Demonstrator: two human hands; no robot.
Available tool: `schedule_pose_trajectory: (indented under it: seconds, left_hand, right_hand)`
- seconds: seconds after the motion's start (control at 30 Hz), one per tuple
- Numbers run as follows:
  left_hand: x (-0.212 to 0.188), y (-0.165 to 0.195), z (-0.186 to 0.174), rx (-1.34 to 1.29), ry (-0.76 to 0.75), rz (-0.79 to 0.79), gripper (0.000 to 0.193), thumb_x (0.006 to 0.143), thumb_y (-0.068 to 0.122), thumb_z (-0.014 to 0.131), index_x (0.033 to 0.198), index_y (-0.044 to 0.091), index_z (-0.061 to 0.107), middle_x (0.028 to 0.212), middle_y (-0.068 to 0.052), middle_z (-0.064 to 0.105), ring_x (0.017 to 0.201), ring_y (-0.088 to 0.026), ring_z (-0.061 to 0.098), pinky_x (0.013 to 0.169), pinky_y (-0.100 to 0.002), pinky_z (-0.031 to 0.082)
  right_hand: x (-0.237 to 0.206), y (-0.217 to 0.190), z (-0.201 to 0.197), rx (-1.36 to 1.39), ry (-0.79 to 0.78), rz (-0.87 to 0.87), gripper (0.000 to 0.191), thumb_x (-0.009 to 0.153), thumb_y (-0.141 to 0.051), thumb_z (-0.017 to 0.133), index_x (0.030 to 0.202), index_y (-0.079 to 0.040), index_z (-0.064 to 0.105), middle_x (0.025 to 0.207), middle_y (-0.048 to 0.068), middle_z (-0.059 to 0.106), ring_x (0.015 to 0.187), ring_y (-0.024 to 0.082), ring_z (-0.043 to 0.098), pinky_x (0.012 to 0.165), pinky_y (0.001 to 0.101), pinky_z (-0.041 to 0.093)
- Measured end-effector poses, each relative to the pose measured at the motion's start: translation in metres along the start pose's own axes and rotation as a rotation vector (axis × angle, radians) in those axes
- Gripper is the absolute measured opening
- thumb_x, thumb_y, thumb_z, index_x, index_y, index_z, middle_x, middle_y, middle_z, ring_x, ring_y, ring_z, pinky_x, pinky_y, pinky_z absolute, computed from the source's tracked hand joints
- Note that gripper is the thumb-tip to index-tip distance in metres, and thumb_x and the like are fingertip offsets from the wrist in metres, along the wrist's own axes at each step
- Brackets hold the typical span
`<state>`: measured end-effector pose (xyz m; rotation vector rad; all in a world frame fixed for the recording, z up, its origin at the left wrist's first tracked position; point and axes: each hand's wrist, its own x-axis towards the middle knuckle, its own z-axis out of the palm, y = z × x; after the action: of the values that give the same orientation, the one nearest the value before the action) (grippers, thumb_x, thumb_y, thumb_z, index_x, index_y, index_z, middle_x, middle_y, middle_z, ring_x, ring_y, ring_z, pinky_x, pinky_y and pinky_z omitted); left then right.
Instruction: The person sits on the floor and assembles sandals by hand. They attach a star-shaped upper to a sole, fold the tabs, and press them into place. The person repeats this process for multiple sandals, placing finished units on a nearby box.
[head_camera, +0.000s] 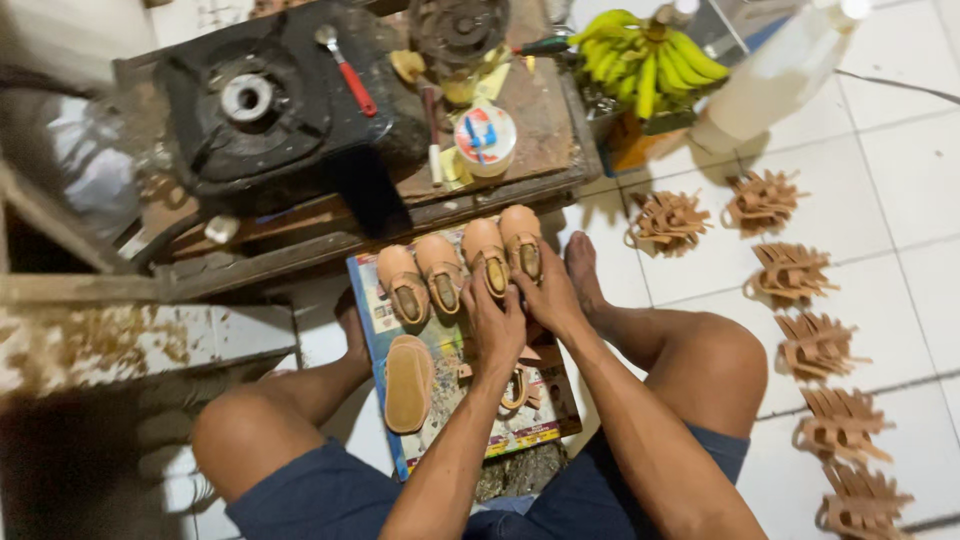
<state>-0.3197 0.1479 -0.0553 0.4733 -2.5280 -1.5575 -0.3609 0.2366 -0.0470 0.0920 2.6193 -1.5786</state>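
Tan shoes (462, 268) stand in a row on a colourful board (372, 300) between the person's knees, probably to keep pairs together. Left hand (497, 322) rests open on one shoe; right hand (548, 295) grasps the far-right shoe (521, 240), steadying it.
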Motion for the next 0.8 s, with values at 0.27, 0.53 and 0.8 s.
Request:
schedule_pose_trajectory:
  seconds: [0.27,0.53,0.8]
  left_hand:
    - [0.001,-0.012,-0.047,0.306,0.096,-0.059,0.057,0.098,0.022,0.064,0.148,0.009,0.04,0.145,-0.021,0.041,0.136,-0.037,0.041,0.105,-0.05,0.043]
    - [0.009,-0.028,-0.06,0.389,-0.066,0.024,0.073,0.091,0.012,0.061,0.155,-0.001,0.028,0.15,-0.031,0.04,0.132,-0.05,0.044,0.102,-0.051,0.046]
    - [0.007,-0.014,-0.068,0.311,0.023,0.145,0.063,0.097,0.022,0.065,0.15,0.0,0.04,0.145,-0.027,0.051,0.129,-0.045,0.052,0.106,-0.049,0.043]
  right_hand:
    - [-0.007,-0.005,0.005,-0.059,-0.023,-0.061,0.084,0.085,-0.024,0.076,0.153,0.004,0.034,0.141,0.031,0.052,0.133,0.042,0.051,0.111,0.0436,0.041]
    - [-0.009,-0.012,0.005,-0.081,-0.051,0.022,0.083,0.085,-0.026,0.075,0.153,0.0,0.036,0.14,0.03,0.054,0.128,0.04,0.056,0.107,0.0425,0.044]
    - [-0.009,-0.012,0.006,-0.086,-0.04,0.033,0.082,0.085,-0.031,0.075,0.152,0.0,0.038,0.139,0.029,0.055,0.126,0.039,0.058,0.107,0.0415,0.045]
